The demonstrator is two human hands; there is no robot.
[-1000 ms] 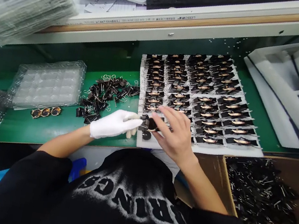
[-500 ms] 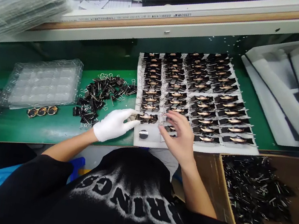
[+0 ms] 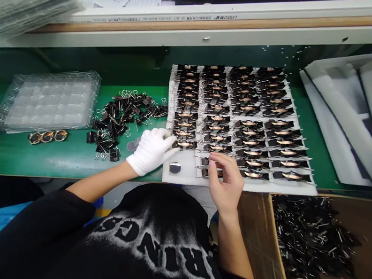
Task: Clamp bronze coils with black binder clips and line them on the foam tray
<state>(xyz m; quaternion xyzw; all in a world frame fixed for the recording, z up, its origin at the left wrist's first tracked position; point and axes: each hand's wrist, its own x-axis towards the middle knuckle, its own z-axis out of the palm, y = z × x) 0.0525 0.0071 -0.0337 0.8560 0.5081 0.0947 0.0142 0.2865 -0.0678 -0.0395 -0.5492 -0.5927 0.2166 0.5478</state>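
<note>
A white foam tray (image 3: 185,175) carries rows of gold-edged pieces clamped by black binder clips (image 3: 253,134). My left hand (image 3: 151,151), in a white glove, is at the tray's left edge with thumb and forefinger at the end of the front clipped piece (image 3: 185,144) in the left column. My bare right hand (image 3: 226,179) hovers over the second column's front, thumb and fingertips brought together; whether anything is between them is too small to tell. A round dark disc (image 3: 174,167) lies on the foam between my hands. Grey discs (image 3: 132,145) show beside the glove.
Loose binder clips (image 3: 114,118) lie left of the foam, near a clear plastic tray (image 3: 52,98) and a gold-framed piece with round openings (image 3: 48,136). A cardboard box (image 3: 282,255) of clips stands front right. White foam sheets (image 3: 338,122) lean at right. A shelf edge (image 3: 204,33) crosses behind.
My left hand has shifted slightly right, uncovering grey discs on the table. My right hand has moved a little right and toward me, its fingers drawn together. The view has shifted slightly.
</note>
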